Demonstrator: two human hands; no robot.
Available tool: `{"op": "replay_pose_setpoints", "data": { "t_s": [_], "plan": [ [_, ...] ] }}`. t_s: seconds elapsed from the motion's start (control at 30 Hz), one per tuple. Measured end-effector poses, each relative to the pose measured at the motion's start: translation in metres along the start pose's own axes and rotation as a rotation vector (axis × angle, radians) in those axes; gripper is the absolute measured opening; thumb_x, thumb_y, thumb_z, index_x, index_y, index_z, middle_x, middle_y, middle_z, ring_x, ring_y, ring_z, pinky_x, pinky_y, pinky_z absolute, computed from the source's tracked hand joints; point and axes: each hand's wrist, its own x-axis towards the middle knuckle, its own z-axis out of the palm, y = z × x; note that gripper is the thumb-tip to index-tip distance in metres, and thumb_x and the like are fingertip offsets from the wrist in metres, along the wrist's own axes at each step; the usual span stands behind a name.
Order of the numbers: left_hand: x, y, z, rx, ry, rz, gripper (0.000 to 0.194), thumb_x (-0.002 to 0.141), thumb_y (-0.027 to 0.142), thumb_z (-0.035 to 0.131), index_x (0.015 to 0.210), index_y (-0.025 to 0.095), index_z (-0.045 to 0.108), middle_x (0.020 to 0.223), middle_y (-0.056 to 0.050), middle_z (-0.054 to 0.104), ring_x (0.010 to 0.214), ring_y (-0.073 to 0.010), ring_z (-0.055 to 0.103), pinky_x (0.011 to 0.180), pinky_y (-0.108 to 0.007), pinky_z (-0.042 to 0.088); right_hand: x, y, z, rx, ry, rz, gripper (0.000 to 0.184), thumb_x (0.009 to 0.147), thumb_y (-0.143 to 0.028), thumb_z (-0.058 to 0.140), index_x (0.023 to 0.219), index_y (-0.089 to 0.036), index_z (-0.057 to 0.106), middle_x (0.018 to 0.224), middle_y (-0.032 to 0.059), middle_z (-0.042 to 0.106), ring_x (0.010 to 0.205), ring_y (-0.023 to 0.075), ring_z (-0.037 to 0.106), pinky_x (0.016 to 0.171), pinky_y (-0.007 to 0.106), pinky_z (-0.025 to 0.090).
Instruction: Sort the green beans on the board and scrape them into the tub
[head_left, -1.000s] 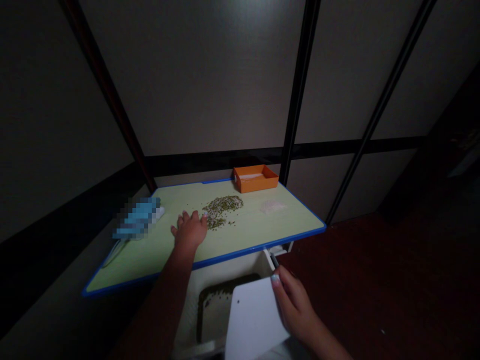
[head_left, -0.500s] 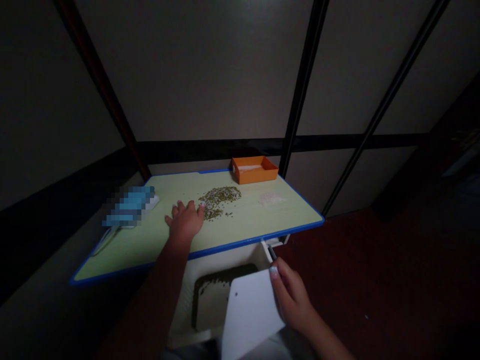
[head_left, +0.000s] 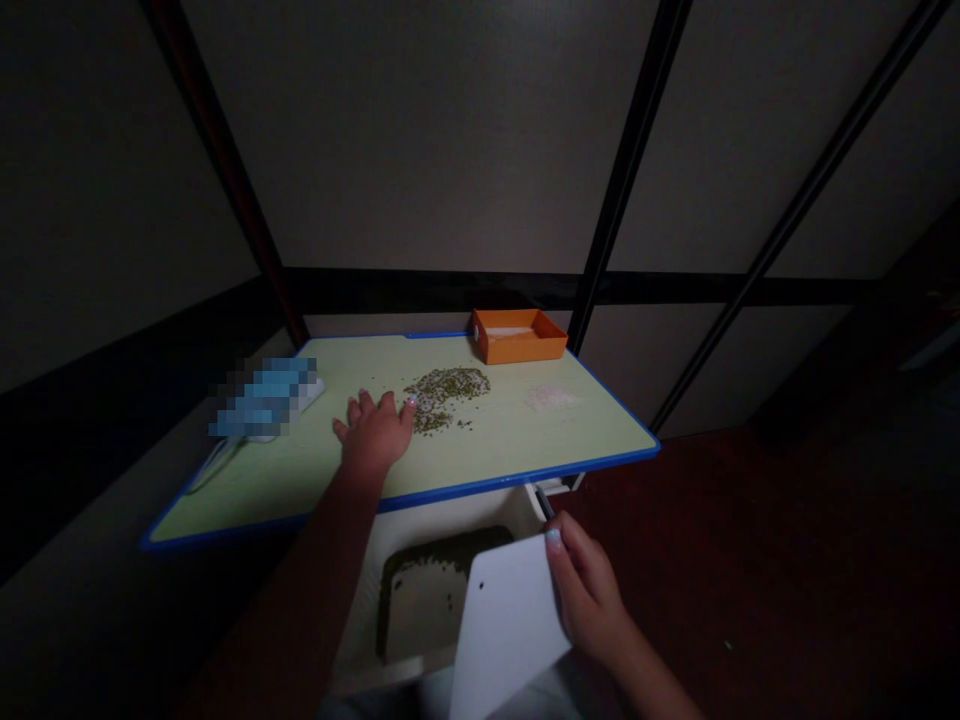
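Observation:
My left hand [head_left: 375,435] lies on the pale green tabletop [head_left: 480,450], fingers spread. Its thumb reaches the left edge of a scattered pile of small green beans mixed with whitish grains [head_left: 450,385]. Below the table's front edge, my right hand [head_left: 592,580] grips a white flat board [head_left: 510,620] by its edge; the board has a small hole near one corner. A dark slim piece [head_left: 545,503] shows just above those fingers, and I cannot tell whether they hold it. An open drawer [head_left: 420,530] beneath the tabletop contains more green beans, partly covered by the board.
A small heap of pale grains [head_left: 551,397] rests on the table's right side. Behind it stands an orange open box [head_left: 525,347] with whitish contents. At the left is a blurred-out blue device [head_left: 266,395] with a cable. Dark-framed panels [head_left: 435,150] rise behind the table.
The whole view has shifted slightly, with the table's far side sitting a little to the right and higher. Both hands keep nearly the same places, and the right one still grips the board.

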Motion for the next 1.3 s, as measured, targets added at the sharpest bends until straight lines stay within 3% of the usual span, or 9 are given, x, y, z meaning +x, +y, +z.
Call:
{"op": "replay_pose_setpoints", "data": {
  "t_s": [0.2,0.4,0.53,0.6,0.67,0.77,0.9,1.1,1.3],
  "plan": [
    [-0.001,0.004,-0.003,-0.022,-0.023,-0.004,0.069,0.100,0.055,0.023,0.148,0.017,0.055,0.171,-0.024,0.028,0.159,-0.0422,0.024,0.123,-0.070,0.021,-0.001,0.002,-0.004,0.146,-0.021,0.140,0.052,0.095,-0.067,0.056,0.069,-0.022,0.051,0.063,-0.0031,0.046,0.058,0.0126,0.038,0.054,0.026,0.033],
    [0.006,0.008,-0.006,-0.072,-0.111,-0.029,0.073,0.099,0.059,0.021,0.150,0.019,0.053,0.172,-0.024,0.023,0.160,-0.0424,0.022,0.123,-0.072,0.017,0.019,-0.011,-0.013,0.280,-0.010,0.230,0.054,0.081,-0.072,0.072,0.066,-0.021,0.058,0.068,0.0008,0.053,0.067,0.0160,0.047,0.059,0.027,0.039],
    [0.005,0.009,-0.008,-0.077,-0.124,-0.033,0.073,0.099,0.059,0.020,0.152,0.020,0.052,0.172,-0.022,0.025,0.160,-0.0411,0.020,0.124,-0.071,0.016,0.041,-0.027,-0.017,0.410,0.085,0.314,0.056,0.070,-0.071,0.081,0.065,-0.021,0.055,0.062,-0.0018,0.051,0.059,0.0137,0.043,0.054,0.025,0.036],
    [0.005,0.009,-0.007,-0.072,-0.122,-0.031,0.073,0.099,0.058,0.020,0.152,0.019,0.052,0.172,-0.023,0.026,0.160,-0.0413,0.020,0.124,-0.071,0.016,0.052,-0.033,-0.013,0.471,0.191,0.327,0.055,0.066,-0.069,0.084,0.068,-0.022,0.055,0.062,-0.0031,0.052,0.057,0.0133,0.044,0.053,0.024,0.036],
    [0.005,0.007,-0.006,-0.060,-0.119,-0.023,0.073,0.099,0.058,0.020,0.151,0.018,0.053,0.171,-0.023,0.027,0.160,-0.0419,0.020,0.124,-0.071,0.017,0.065,-0.035,-0.006,0.508,0.288,0.301,0.054,0.069,-0.070,0.082,0.075,-0.023,0.055,0.065,-0.0032,0.055,0.059,0.0142,0.047,0.054,0.025,0.039],
    [0.006,0.006,-0.003,-0.033,-0.109,0.002,0.073,0.100,0.057,0.021,0.150,0.015,0.054,0.170,-0.023,0.031,0.160,-0.0417,0.022,0.124,-0.070,0.018,0.091,-0.030,0.000,0.455,0.350,0.189,0.046,0.084,-0.068,0.067,0.081,-0.024,0.052,0.068,-0.0039,0.054,0.060,0.0144,0.048,0.056,0.026,0.040],
    [0.005,0.006,-0.001,0.005,-0.109,0.015,0.072,0.100,0.051,0.020,0.151,0.011,0.052,0.169,-0.023,0.033,0.159,-0.0402,0.023,0.125,-0.068,0.021,0.145,-0.015,-0.009,0.129,0.450,-0.029,0.033,0.089,-0.055,0.061,0.080,-0.025,0.052,0.066,-0.0047,0.046,0.063,0.0144,0.043,0.060,0.028,0.035],
    [0.005,0.005,-0.003,-0.040,-0.068,0.016,0.066,0.101,0.044,0.021,0.148,0.009,0.054,0.165,-0.024,0.040,0.157,-0.0403,0.029,0.124,-0.068,0.024,0.207,0.006,-0.012,-0.064,0.331,-0.072,0.025,0.089,-0.045,0.056,0.076,-0.024,0.053,0.065,-0.0034,0.049,0.066,0.0168,0.044,0.062,0.030,0.033],
    [0.006,0.002,-0.005,-0.129,0.006,0.009,0.059,0.102,0.035,0.021,0.139,0.011,0.059,0.153,-0.024,0.054,0.147,-0.0396,0.044,0.119,-0.069,0.031,0.212,0.017,-0.001,-0.106,0.301,-0.080,0.024,0.089,-0.045,0.054,0.077,-0.025,0.051,0.065,-0.0027,0.052,0.069,0.0185,0.047,0.065,0.031,0.035]
  ]
}}
